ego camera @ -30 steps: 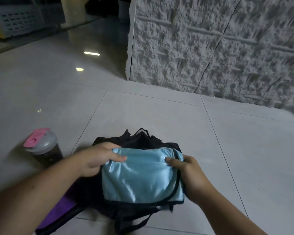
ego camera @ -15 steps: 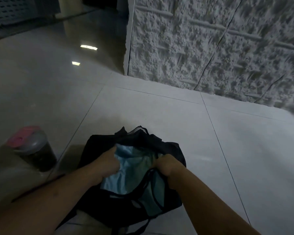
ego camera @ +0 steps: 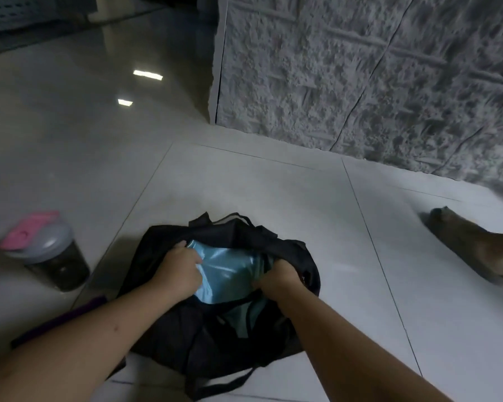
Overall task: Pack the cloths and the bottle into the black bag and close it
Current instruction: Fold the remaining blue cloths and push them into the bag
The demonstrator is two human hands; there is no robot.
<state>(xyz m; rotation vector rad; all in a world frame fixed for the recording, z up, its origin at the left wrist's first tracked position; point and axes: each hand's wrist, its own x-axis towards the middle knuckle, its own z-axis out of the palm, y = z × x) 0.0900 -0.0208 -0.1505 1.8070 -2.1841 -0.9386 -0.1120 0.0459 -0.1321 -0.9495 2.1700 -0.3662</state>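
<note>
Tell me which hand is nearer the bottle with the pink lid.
Left. The left hand works in the black bag on the bottle's side; the right hand is at the far side.

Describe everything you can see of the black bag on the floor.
The black bag is soft, dark fabric, slumped on the pale tiled floor with its mouth open. Black straps loop up at its far edge and trail at its near edge. A shiny light blue cloth lies mostly inside the opening. The left hand and right hand reach into the mouth on either side, pressing on the cloth. A purple cloth lies against the bag's left side; the bottle stands apart, further left.
</note>
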